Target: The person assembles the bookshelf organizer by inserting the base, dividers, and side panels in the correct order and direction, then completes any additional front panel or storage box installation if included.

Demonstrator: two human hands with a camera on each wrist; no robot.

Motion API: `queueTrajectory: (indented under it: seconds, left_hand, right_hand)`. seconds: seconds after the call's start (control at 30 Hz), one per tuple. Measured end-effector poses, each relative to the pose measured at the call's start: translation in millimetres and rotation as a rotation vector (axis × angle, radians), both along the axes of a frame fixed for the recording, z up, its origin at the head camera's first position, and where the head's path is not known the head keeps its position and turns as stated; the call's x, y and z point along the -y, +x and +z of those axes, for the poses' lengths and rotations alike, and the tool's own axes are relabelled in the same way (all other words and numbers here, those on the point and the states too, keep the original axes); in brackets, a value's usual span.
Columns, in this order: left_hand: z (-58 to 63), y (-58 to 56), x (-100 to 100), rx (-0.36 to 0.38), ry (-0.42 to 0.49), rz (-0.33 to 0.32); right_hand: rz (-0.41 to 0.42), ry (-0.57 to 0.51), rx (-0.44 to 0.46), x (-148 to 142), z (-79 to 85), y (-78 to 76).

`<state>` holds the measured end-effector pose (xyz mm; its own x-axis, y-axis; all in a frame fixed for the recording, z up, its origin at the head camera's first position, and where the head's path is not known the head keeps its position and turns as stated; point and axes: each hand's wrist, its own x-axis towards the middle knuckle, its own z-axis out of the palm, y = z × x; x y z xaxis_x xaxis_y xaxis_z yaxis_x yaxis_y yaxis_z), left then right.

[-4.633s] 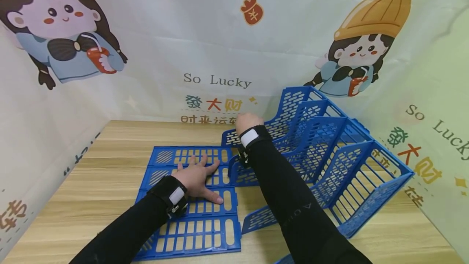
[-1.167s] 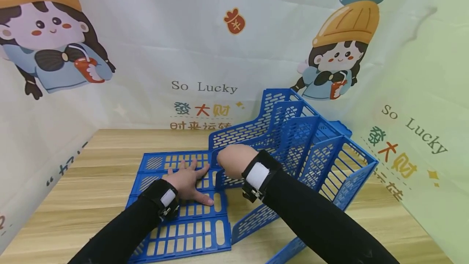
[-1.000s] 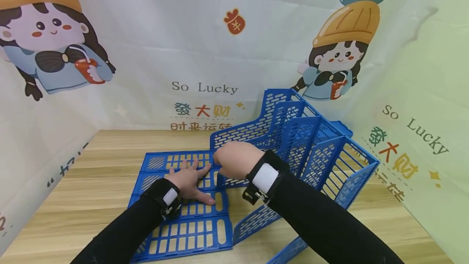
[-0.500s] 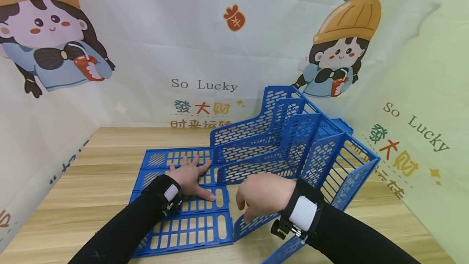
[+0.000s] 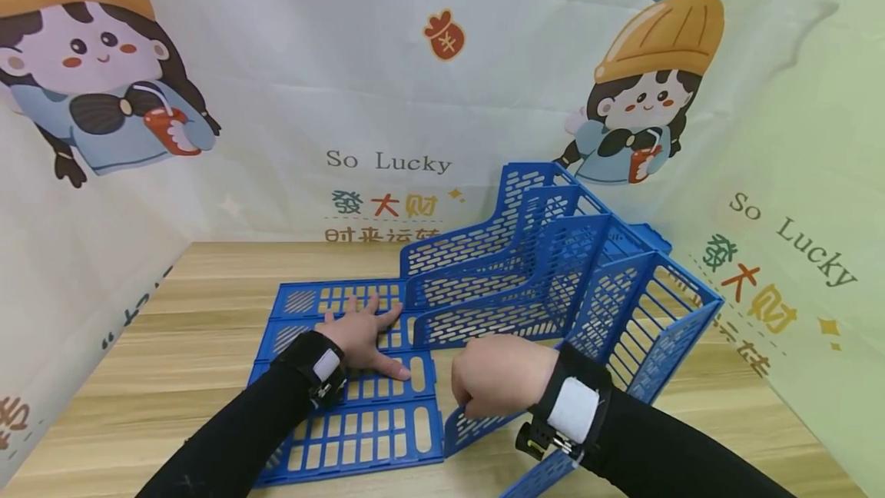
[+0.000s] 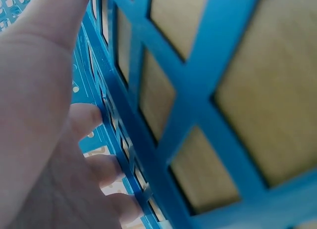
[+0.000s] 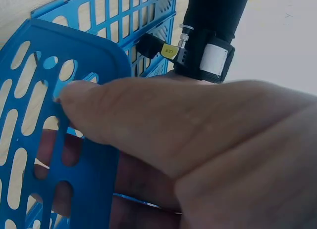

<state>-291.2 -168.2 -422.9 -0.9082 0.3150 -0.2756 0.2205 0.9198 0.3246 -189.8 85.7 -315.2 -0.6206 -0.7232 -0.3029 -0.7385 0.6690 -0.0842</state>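
Note:
A blue plastic file rack (image 5: 477,321) with upright slotted dividers lies across the right half of the table. Its flat grid panel (image 5: 353,436) stretches to the left on the tabletop. My left hand (image 5: 362,340) rests spread on that panel, fingers pointing away; in the left wrist view its fingertips (image 6: 106,169) touch the blue lattice (image 6: 188,90). My right hand (image 5: 508,375) grips the front end of a nearer divider (image 5: 477,430). The right wrist view has the thumb on one face of this divider (image 7: 94,179) and the fingers behind it, partly visible through the slots.
The rack's tall back (image 5: 664,290) stands at the right, near the printed cloth (image 5: 442,114) that hangs behind and beside the table. Another blue panel (image 5: 546,475) sticks out under the right forearm. Wood tabletop (image 5: 159,375) shows at the left.
My right hand has come toward me from the far dividers, let go of them and taken hold of a nearer one. The left hand stays on the grid panel.

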Motion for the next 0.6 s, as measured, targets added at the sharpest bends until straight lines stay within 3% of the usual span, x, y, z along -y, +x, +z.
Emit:
queueTrajectory:
  seconds: [0.17,0.3,0.6]
  left_hand:
    - [1.5,-0.3,-0.9,-0.002,-0.014,-0.007]
    - [4.4,-0.6,-1.9,-0.004,-0.024,-0.011]
    - [8.3,6.5,-5.1,0.001,-0.026,0.008]
  right_hand:
    - [0.037,-0.050,-0.031,-4.4,2.2,-1.5]
    - [0.054,-0.093,-0.129,-3.6,4.7,-7.3]
    - [-0.025,-0.051,-0.285,10.7,-8.0,-23.3]
